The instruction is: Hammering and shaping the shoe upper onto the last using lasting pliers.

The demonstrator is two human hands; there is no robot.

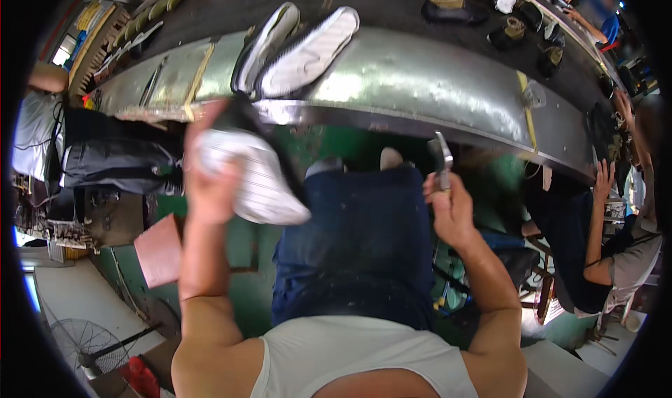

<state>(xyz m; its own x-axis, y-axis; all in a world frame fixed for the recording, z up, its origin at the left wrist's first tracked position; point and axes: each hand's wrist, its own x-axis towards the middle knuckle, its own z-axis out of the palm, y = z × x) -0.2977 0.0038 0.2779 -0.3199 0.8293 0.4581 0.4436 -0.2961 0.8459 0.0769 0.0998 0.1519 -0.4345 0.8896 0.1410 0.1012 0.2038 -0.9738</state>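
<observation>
My left hand (213, 191) is closed round a shoe with a white ribbed sole (262, 177) and a dark upper. The hand and the shoe are smeared by motion, just below the bench edge and left of my lap. On the other side, my right hand (451, 209) grips a short-handled hammer (442, 153), its curved metal head pointing up towards the bench. Two more shoes lie on the metal bench edge ahead: one shows its white sole (311, 55), and another, greyish shoe (269, 44) leans beside it.
The metal-edged bench (420, 76) spans the far side, with a dark belt (378, 9) behind it. Dark shoes (455, 6) stand there at the right. Co-workers sit to my left and right. A pink box (159, 251) and a fan (87, 352) are at the left.
</observation>
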